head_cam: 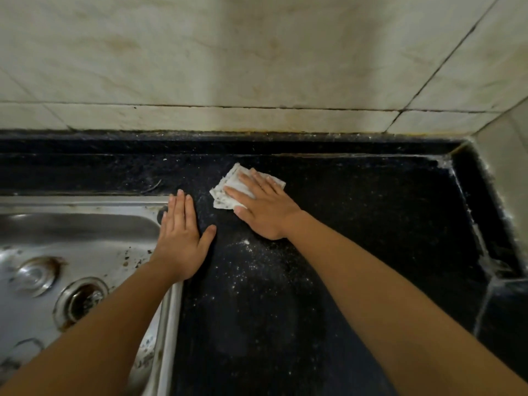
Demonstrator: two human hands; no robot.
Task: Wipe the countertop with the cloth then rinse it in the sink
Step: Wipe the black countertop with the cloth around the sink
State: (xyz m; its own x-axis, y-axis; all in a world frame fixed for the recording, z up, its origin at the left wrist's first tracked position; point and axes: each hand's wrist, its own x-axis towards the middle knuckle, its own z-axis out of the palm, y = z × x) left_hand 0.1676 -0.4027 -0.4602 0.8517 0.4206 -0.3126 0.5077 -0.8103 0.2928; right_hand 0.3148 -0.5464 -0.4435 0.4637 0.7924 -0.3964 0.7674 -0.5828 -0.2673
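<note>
A small white patterned cloth (225,192), folded, lies flat on the black speckled countertop (357,224) near its back edge. My right hand (264,205) presses down on the cloth with fingers spread, covering its right half. My left hand (181,238) rests flat and empty on the counter, its palm over the right rim of the steel sink (85,241). White dust or crumbs speckle the counter just in front of both hands.
The sink's drain (81,300) looks rusty and dirty, with debris around it. A pale marble-tiled wall (257,67) rises behind the counter. A raised black ledge (485,224) borders the counter on the right, meeting a side wall in the corner.
</note>
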